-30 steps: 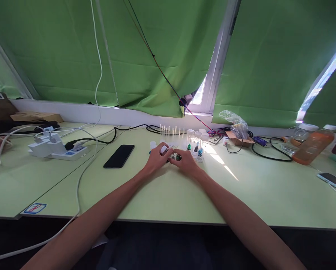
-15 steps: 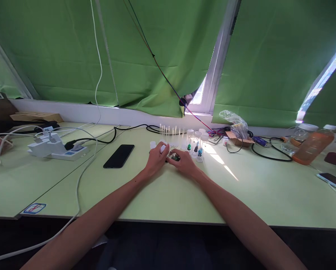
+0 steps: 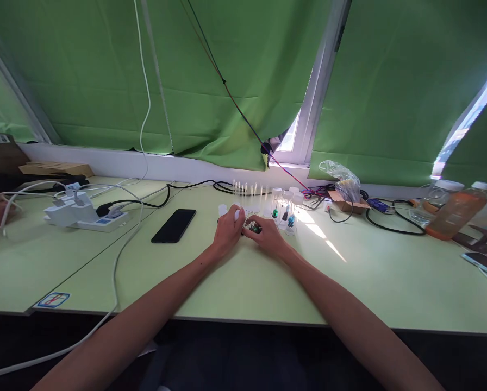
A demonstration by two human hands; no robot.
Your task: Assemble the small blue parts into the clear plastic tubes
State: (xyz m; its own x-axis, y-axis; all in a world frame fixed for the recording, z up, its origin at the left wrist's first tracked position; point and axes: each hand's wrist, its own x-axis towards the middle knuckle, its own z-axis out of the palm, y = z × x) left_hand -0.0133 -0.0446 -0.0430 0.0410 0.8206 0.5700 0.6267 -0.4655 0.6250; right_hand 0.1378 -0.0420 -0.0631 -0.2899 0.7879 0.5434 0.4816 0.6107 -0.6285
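Note:
My left hand (image 3: 227, 231) is closed, its thumb and fingers drawn together around something small; a white cap-like piece (image 3: 237, 214) shows at its fingertips. Close beside it, my right hand (image 3: 267, 234) is closed too, thumb and forefinger curled round a small dark-green thing (image 3: 255, 228) too small to name. Both hands rest low over the table, their fingertips nearly touching. Just right of my right hand stand several clear vials with white lids; one vial (image 3: 291, 221) has blue bits inside and another vial (image 3: 275, 205) has something green. Behind the fingers rises a row of thin clear tubes (image 3: 249, 191).
A black phone (image 3: 174, 226) lies left of my hands, and a white power strip (image 3: 112, 221) with plugs and cables farther left. To the right are a small cardboard box (image 3: 347, 203) with plastic wrap and an orange bottle (image 3: 456, 214). Other people's hands show at both edges.
The view has shifted very slightly. My two hands keep almost the same pose. At the far right, a dark red object and another person's hand have changed position.

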